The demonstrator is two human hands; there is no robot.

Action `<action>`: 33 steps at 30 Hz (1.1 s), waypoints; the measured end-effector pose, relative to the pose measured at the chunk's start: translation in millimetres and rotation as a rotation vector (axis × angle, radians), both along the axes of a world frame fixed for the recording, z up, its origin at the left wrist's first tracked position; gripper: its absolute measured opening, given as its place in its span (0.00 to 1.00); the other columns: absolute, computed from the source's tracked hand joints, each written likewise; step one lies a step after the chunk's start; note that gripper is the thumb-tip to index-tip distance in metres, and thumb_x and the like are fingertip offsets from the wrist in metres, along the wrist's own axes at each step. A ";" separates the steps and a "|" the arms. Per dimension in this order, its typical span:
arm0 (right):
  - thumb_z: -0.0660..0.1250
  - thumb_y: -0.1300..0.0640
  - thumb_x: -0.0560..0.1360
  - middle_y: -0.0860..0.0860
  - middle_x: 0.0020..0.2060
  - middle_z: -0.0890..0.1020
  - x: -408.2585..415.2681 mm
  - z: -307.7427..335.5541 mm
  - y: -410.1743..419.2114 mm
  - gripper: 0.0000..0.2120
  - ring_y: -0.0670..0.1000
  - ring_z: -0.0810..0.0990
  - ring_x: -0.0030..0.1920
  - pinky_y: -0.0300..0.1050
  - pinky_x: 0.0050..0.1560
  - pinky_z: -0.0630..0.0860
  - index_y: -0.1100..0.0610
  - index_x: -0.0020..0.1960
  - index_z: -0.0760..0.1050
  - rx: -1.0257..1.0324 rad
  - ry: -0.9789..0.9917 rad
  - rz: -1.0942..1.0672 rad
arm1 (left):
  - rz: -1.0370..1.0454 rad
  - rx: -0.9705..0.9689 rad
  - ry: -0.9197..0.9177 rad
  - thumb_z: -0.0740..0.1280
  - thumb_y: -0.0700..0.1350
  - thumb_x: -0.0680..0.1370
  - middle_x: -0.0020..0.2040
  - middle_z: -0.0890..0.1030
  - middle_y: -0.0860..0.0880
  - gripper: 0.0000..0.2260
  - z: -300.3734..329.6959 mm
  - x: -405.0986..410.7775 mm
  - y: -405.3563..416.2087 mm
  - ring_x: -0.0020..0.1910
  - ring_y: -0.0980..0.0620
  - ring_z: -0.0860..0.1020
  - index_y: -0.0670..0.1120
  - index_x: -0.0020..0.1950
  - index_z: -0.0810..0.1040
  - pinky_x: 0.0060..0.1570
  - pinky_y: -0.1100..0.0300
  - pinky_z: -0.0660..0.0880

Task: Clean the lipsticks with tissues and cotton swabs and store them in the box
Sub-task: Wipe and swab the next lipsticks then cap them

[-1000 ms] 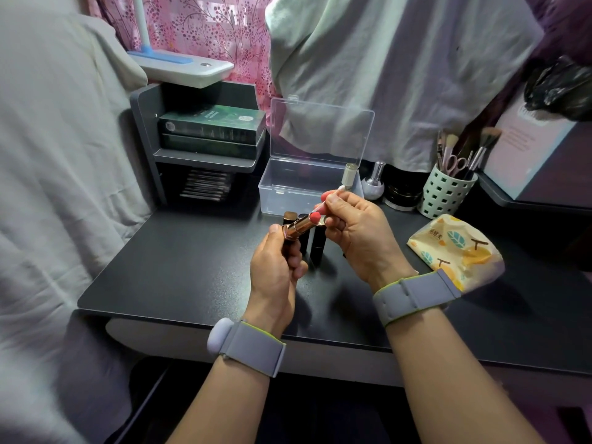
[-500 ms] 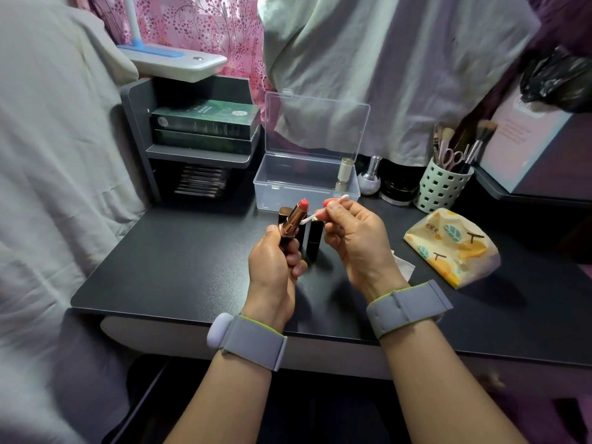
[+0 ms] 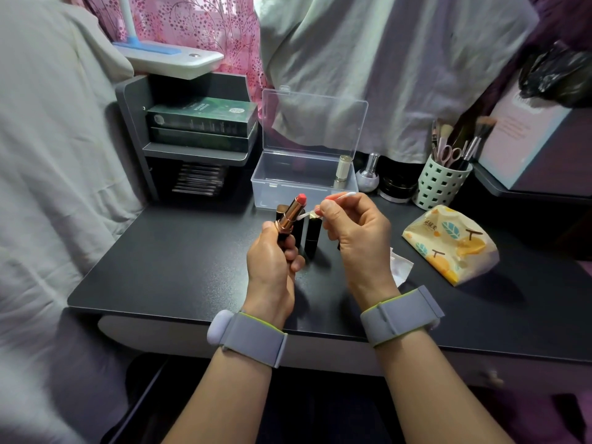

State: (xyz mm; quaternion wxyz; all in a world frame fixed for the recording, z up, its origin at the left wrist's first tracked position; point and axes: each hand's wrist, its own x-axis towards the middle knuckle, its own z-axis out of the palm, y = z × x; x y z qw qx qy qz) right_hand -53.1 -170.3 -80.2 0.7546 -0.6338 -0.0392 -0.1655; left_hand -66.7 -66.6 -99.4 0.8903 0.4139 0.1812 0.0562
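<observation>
While held above the dark desk (image 3: 160,267), lipstick (image 3: 293,211): gripped upright, slightly tilted, by curled fingers of the left hand (image 3: 274,261).
Cotton swab (image 3: 333,200): pinched by the right hand (image 3: 355,232), one tip brought beside the gold tube.
Box (image 3: 304,184): placed open behind the hands.
Tissue pack (image 3: 448,245): laid at right.

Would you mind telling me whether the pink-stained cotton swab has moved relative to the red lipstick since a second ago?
Yes. The cotton swab has pulled back rightward off the lipstick; its near end now points at the gold collar.
</observation>
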 end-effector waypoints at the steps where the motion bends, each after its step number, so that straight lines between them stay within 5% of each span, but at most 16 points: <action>1: 0.72 0.66 0.75 0.57 0.39 0.84 -1.4 0.2 0.6 0.04 0.46 0.79 0.36 0.37 0.38 0.74 0.60 0.44 0.78 -0.036 -0.034 -0.019 | 0.009 -0.001 -0.004 0.56 0.46 0.85 0.32 0.68 0.50 0.11 0.2 0.3 0.1 0.25 0.58 0.62 0.43 0.50 0.74 0.23 0.65 0.60; 6: 0.73 0.65 0.75 0.52 0.39 0.84 -6.8 -0.4 4.4 0.04 0.48 0.80 0.38 0.49 0.45 0.79 0.60 0.44 0.79 -0.156 -0.143 -0.064 | 0.050 0.014 -0.028 0.56 0.46 0.86 0.33 0.68 0.49 0.13 1.3 2.1 -0.8 0.26 0.57 0.63 0.44 0.46 0.74 0.23 0.65 0.61; 11: 0.73 0.65 0.75 0.49 0.38 0.85 -11.7 5.0 10.2 0.03 0.47 0.83 0.39 0.44 0.45 0.79 0.61 0.44 0.80 -0.192 -0.225 -0.065 | 0.057 0.048 -0.055 0.55 0.46 0.86 0.34 0.68 0.49 0.13 1.1 1.2 -2.0 0.27 0.58 0.64 0.44 0.46 0.72 0.23 0.65 0.62; 20: 0.73 0.60 0.76 0.44 0.35 0.83 -8.9 11.1 17.1 0.03 0.48 0.83 0.39 0.52 0.45 0.81 0.55 0.44 0.80 -0.394 -0.293 -0.179 | 0.086 0.132 -0.071 0.54 0.46 0.86 0.37 0.69 0.48 0.12 -1.4 3.8 -0.3 0.30 0.57 0.66 0.45 0.46 0.70 0.25 0.65 0.64; 33: 0.73 0.61 0.76 0.43 0.34 0.84 -10.9 7.1 24.4 0.01 0.41 0.83 0.37 0.35 0.43 0.76 0.57 0.45 0.82 -0.452 -0.272 -0.136 | 0.095 0.107 -0.083 0.55 0.46 0.86 0.38 0.72 0.47 0.10 -3.2 5.9 1.6 0.31 0.56 0.69 0.41 0.55 0.72 0.25 0.63 0.66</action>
